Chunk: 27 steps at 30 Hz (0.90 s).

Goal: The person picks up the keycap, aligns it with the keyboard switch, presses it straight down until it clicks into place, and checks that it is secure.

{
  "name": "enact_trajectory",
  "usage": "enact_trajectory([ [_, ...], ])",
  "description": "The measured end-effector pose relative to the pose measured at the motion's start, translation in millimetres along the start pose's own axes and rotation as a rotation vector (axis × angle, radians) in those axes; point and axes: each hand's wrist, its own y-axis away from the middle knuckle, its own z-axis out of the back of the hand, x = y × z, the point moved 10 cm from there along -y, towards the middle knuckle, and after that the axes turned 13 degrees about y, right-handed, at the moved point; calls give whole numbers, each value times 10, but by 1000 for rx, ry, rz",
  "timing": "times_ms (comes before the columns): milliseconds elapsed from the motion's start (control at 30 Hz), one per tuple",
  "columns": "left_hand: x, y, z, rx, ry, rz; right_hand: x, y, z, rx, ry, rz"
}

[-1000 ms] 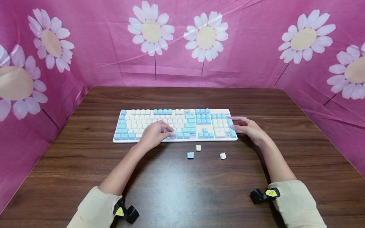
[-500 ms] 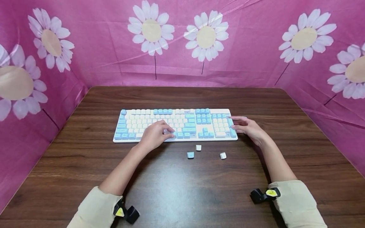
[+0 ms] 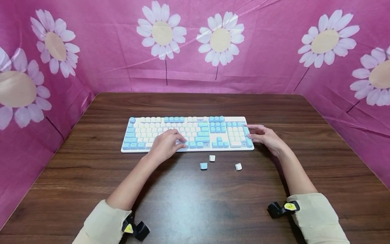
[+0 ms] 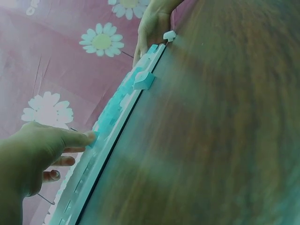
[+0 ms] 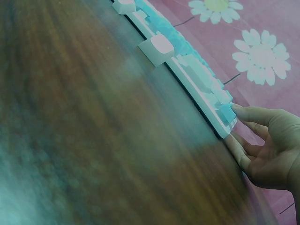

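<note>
A blue-and-white keyboard [image 3: 169, 124] lies across the table in the head view. My left hand [image 3: 166, 144] reaches over its front row, thumb and finger pinching a blue keycap [image 4: 95, 137] in the left wrist view; the palm hides keys around it. At the keyboard's right end, my right hand [image 3: 266, 138] grips the edge, thumb against the side of the end keys in the right wrist view. Loose on the table before the keyboard lie a blue keycap [image 3: 203, 166], a white keycap [image 3: 212, 158] and a second white keycap [image 3: 238, 166].
The brown wooden table [image 3: 195, 203] runs back to a pink cloth [image 3: 115, 44] printed with white flowers, which also hangs at both sides. Black wrist cameras sit on both sleeves, the left camera [image 3: 141, 230] and the right camera [image 3: 275, 210].
</note>
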Motion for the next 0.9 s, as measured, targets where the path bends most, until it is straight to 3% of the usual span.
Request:
enact_trajectory([
  [200,-138,-5,18,-11,-44,-95,-6,0,3,6,28,-12],
  [467,-137,-14,-16,15,-65,-77,-31,12,-2,12,33,-28],
  [767,113,21,-32,-15,130,52,-33,4,-12,16,33,-31],
  [900,179,13,-40,-10,204,66,-16,7,-4,13,34,-31],
])
